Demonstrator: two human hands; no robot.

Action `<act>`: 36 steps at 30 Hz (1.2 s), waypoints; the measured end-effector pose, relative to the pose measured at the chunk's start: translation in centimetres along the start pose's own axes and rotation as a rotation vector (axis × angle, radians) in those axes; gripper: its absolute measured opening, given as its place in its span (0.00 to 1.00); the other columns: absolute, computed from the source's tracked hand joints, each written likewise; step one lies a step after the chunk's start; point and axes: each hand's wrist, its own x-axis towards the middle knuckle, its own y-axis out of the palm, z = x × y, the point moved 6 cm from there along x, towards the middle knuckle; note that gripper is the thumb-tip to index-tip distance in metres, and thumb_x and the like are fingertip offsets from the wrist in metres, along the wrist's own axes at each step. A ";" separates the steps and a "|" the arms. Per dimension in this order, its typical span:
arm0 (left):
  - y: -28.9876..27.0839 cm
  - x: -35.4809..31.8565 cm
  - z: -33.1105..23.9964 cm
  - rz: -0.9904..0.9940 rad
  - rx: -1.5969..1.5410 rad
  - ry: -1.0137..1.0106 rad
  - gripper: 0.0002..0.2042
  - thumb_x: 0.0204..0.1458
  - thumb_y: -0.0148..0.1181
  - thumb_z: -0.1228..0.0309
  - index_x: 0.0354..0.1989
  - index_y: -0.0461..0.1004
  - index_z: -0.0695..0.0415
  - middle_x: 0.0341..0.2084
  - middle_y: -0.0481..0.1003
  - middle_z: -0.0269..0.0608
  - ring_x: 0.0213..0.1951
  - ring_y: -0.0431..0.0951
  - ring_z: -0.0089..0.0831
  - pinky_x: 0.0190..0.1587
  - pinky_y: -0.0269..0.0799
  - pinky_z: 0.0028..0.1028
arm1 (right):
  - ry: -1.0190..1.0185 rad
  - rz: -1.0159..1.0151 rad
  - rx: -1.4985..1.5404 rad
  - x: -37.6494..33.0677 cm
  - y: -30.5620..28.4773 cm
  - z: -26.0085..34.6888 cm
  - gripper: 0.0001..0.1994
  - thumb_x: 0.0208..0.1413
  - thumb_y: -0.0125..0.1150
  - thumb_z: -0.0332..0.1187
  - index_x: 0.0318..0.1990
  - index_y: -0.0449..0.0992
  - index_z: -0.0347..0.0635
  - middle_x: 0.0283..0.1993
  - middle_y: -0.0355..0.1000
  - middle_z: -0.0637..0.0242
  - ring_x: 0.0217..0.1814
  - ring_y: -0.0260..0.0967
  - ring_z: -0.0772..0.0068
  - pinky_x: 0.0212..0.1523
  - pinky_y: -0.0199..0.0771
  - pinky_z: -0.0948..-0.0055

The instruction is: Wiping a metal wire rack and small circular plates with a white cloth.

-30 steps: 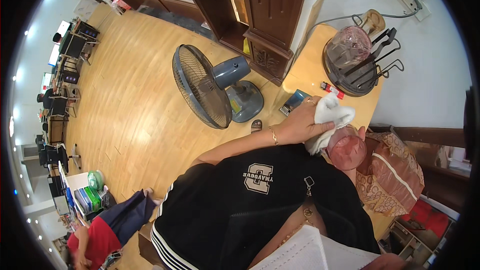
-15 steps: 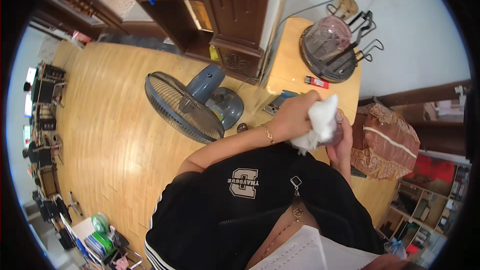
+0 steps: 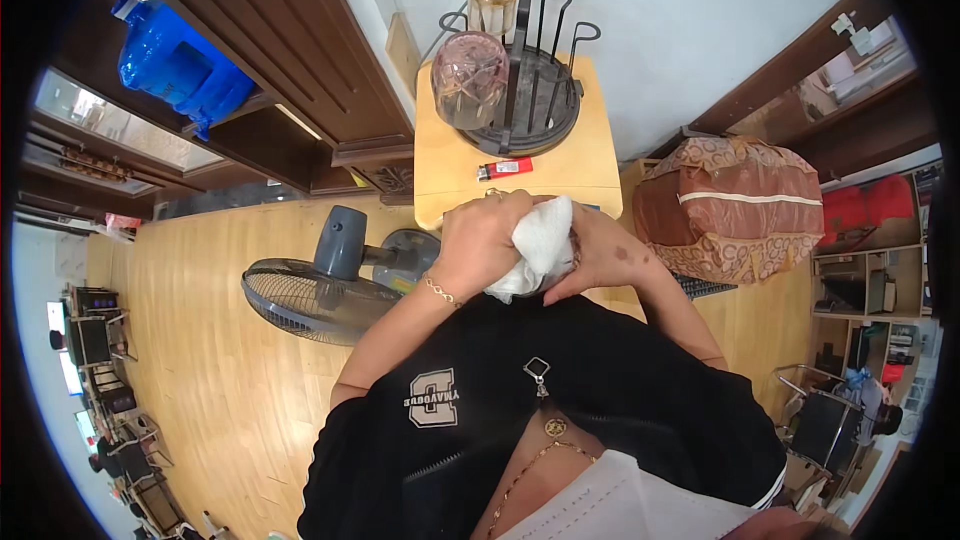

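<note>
In front of my chest, both hands work close together over the near edge of a small wooden table. My left hand is closed round a bunched white cloth. Curved round the other side, my right hand grips a purplish glass. The cloth and my fingers hide most of that glass. Beyond my hands, a red lighter lies on the tabletop. Behind it stands a black cup rack, holding an upturned pinkish glass and an amber glass.
A grey fan stands on the floor left of the table. Beside the table's right edge is a brown patterned bag. At the upper left, a blue water jug rests in a dark wooden cabinet. Shelves line the far right.
My view has swung to the right, so the table and rack now appear nearer the middle. The cloth and glass stay in my hands; my right hand shows more, the glass less.
</note>
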 end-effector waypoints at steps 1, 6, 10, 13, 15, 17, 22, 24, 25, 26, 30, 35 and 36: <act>-0.1 0.1 -0.4 -0.044 -0.020 -0.003 0.07 0.45 0.63 0.78 0.32 0.73 0.58 0.23 0.76 0.36 0.28 0.76 0.21 0.30 0.71 0.28 | -0.030 -0.024 -0.030 -0.2 -0.3 -0.1 0.51 0.22 0.83 0.39 0.60 0.60 0.39 0.54 0.67 0.57 0.58 0.65 0.65 0.59 0.64 0.67; -2.3 -0.5 -0.4 -0.351 -0.350 -0.121 0.10 0.43 0.62 0.80 0.35 0.74 0.59 0.25 0.76 0.38 0.31 0.78 0.24 0.34 0.73 0.27 | -0.222 -0.242 -0.086 -1.5 -4.0 -1.4 0.52 0.22 0.83 0.36 0.61 0.59 0.38 0.56 0.66 0.58 0.59 0.64 0.65 0.60 0.63 0.67; -3.4 -2.6 3.7 -0.608 -0.847 -0.350 0.12 0.47 0.60 0.82 0.41 0.75 0.62 0.33 0.78 0.35 0.35 0.77 0.21 0.39 0.74 0.24 | -0.261 -0.565 0.554 -0.2 -5.8 -7.7 0.49 0.26 0.81 0.31 0.61 0.58 0.38 0.55 0.65 0.59 0.59 0.64 0.67 0.59 0.65 0.68; -3.0 -4.0 4.6 -0.620 -0.998 -0.409 0.13 0.48 0.60 0.82 0.43 0.74 0.64 0.36 0.78 0.36 0.37 0.77 0.23 0.40 0.74 0.23 | -0.244 -0.612 0.532 0.9 -5.6 -8.8 0.48 0.27 0.79 0.29 0.61 0.57 0.37 0.57 0.63 0.60 0.61 0.61 0.65 0.61 0.62 0.66; -2.4 -5.0 5.1 -0.636 -1.069 -0.446 0.13 0.49 0.60 0.82 0.45 0.74 0.65 0.38 0.78 0.36 0.38 0.77 0.23 0.41 0.74 0.23 | -0.236 -0.622 0.524 1.7 -5.3 -9.1 0.48 0.28 0.78 0.27 0.62 0.56 0.37 0.58 0.62 0.60 0.62 0.60 0.65 0.63 0.60 0.65; -1.1 -6.0 5.5 -0.598 -1.086 -0.528 0.13 0.49 0.61 0.82 0.45 0.74 0.66 0.38 0.78 0.37 0.39 0.77 0.23 0.41 0.74 0.23 | -0.245 -0.663 0.540 1.9 -5.0 -9.3 0.46 0.29 0.77 0.26 0.61 0.56 0.37 0.57 0.62 0.60 0.61 0.60 0.66 0.62 0.61 0.66; 1.3 -7.4 6.3 -0.511 -1.164 -0.612 0.13 0.50 0.62 0.81 0.46 0.74 0.66 0.38 0.78 0.39 0.39 0.78 0.24 0.42 0.75 0.24 | -0.245 -0.716 0.447 2.8 -5.1 -10.1 0.44 0.31 0.77 0.26 0.59 0.57 0.37 0.55 0.65 0.60 0.59 0.63 0.69 0.60 0.65 0.68; 1.4 -7.5 6.5 -0.525 -1.197 -0.603 0.13 0.50 0.62 0.81 0.46 0.74 0.66 0.39 0.78 0.39 0.39 0.78 0.25 0.42 0.75 0.24 | -0.247 -0.706 0.451 3.0 -5.0 -10.2 0.44 0.32 0.77 0.27 0.59 0.57 0.37 0.55 0.65 0.60 0.59 0.63 0.68 0.59 0.65 0.68; 1.4 -7.5 6.6 -0.525 -1.230 -0.593 0.13 0.51 0.62 0.81 0.45 0.74 0.66 0.39 0.78 0.39 0.40 0.78 0.25 0.43 0.75 0.24 | -0.244 -0.707 0.457 3.1 -5.0 -10.3 0.43 0.32 0.77 0.27 0.59 0.57 0.37 0.55 0.65 0.59 0.58 0.64 0.68 0.59 0.65 0.67; 1.5 -7.5 6.7 -0.524 -1.265 -0.582 0.13 0.51 0.61 0.81 0.45 0.74 0.66 0.39 0.78 0.39 0.40 0.78 0.25 0.43 0.75 0.25 | -0.239 -0.709 0.463 3.2 -5.0 -10.3 0.43 0.32 0.77 0.27 0.59 0.57 0.37 0.55 0.65 0.59 0.58 0.64 0.68 0.59 0.65 0.67; 1.7 -7.4 7.4 -0.501 -1.288 -0.561 0.13 0.51 0.61 0.80 0.46 0.74 0.66 0.39 0.78 0.40 0.40 0.78 0.26 0.43 0.75 0.25 | -0.257 -0.699 0.453 3.8 -4.9 -10.2 0.43 0.34 0.78 0.31 0.59 0.56 0.36 0.55 0.65 0.58 0.58 0.65 0.67 0.59 0.66 0.67; 2.2 -6.9 7.7 -0.454 -1.328 -0.570 0.13 0.52 0.61 0.79 0.46 0.74 0.66 0.39 0.78 0.40 0.40 0.78 0.26 0.43 0.75 0.25 | -0.324 -0.707 0.357 3.9 -5.3 -10.4 0.47 0.33 0.79 0.36 0.62 0.55 0.36 0.57 0.64 0.58 0.57 0.65 0.66 0.59 0.66 0.66; 2.3 -6.9 7.8 -0.453 -1.327 -0.564 0.13 0.52 0.61 0.79 0.46 0.74 0.66 0.39 0.78 0.40 0.39 0.79 0.26 0.43 0.75 0.25 | -0.332 -0.688 0.341 3.9 -5.3 -10.5 0.49 0.33 0.79 0.39 0.62 0.54 0.35 0.58 0.64 0.58 0.59 0.64 0.65 0.60 0.65 0.66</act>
